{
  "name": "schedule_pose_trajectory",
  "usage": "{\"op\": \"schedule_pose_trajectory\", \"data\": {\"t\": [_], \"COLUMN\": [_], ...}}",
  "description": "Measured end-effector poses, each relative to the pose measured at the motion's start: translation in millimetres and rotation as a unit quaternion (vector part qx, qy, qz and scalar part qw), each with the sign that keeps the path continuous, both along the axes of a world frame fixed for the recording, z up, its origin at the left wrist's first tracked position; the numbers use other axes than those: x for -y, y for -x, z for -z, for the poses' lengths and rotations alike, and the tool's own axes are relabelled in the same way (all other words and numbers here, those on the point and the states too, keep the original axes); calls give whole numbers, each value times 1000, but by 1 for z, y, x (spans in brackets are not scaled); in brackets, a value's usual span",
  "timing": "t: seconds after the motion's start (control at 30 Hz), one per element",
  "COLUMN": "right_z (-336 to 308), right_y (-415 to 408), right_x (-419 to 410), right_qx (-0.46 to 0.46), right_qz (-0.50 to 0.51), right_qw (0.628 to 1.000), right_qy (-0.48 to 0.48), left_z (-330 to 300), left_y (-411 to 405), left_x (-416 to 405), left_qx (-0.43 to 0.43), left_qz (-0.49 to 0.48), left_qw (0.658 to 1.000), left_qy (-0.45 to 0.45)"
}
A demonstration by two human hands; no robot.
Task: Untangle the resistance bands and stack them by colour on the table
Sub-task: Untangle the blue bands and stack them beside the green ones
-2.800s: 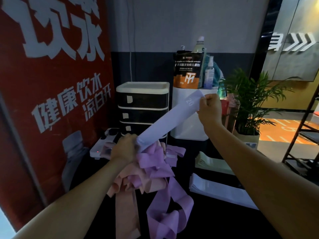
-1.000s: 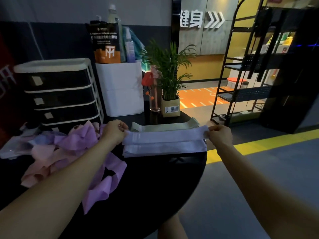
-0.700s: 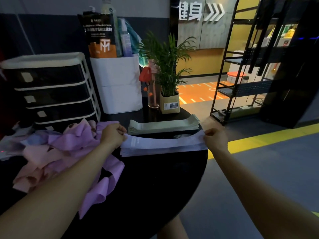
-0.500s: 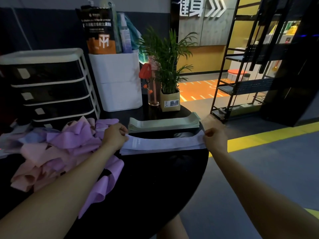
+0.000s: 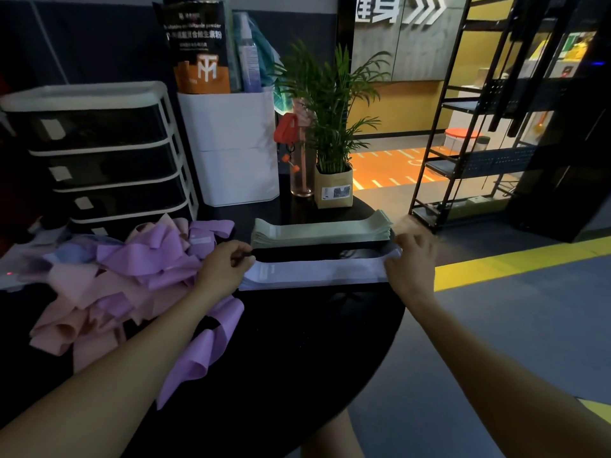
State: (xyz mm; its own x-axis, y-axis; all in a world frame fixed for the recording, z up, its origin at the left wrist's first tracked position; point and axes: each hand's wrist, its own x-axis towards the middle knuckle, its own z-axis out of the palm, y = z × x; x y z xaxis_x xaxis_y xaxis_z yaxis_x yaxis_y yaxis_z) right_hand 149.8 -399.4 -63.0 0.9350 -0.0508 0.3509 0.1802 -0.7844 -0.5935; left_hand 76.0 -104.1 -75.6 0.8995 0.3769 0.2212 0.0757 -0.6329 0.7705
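Observation:
A pale lavender band (image 5: 317, 272) lies flat on top of a low stack of the same colour on the round black table (image 5: 297, 342). My left hand (image 5: 224, 269) pinches its left end and my right hand (image 5: 411, 262) holds its right end. Just behind it sits a neat stack of pale green bands (image 5: 320, 230). To the left, a tangled heap of purple bands (image 5: 155, 256) and pink bands (image 5: 76, 302) spreads over the table, with one purple loop (image 5: 198, 352) trailing toward the front.
A black drawer unit (image 5: 99, 153) and a white bin (image 5: 234, 147) holding a pouch and bottles stand at the back. A glass bottle (image 5: 301, 173) and potted plant (image 5: 332, 183) stand behind the green stack. A black metal rack (image 5: 479, 127) stands on the floor to the right.
I pulled the pale lavender band out of the tangle, carried it right and lowered it flat onto the matching stack. Both hands still hold its ends.

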Motion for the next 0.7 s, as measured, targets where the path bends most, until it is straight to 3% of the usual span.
{"op": "schedule_pose_trajectory", "data": {"t": [0.27,0.43,0.7], "right_z": [9,26,38], "right_y": [26,29,27], "right_x": [-62,-76,-76], "right_qx": [-1,10,35], "right_qz": [-260,-263,-253], "right_qw": [958,949,952], "right_qy": [125,174,168], "left_z": [13,21,27], "left_y": [17,21,22], "left_x": [0,5,4], "left_qx": [-17,-9,18], "left_qz": [70,81,73], "left_qw": [997,995,994], "left_qy": [-30,-60,-85]}}
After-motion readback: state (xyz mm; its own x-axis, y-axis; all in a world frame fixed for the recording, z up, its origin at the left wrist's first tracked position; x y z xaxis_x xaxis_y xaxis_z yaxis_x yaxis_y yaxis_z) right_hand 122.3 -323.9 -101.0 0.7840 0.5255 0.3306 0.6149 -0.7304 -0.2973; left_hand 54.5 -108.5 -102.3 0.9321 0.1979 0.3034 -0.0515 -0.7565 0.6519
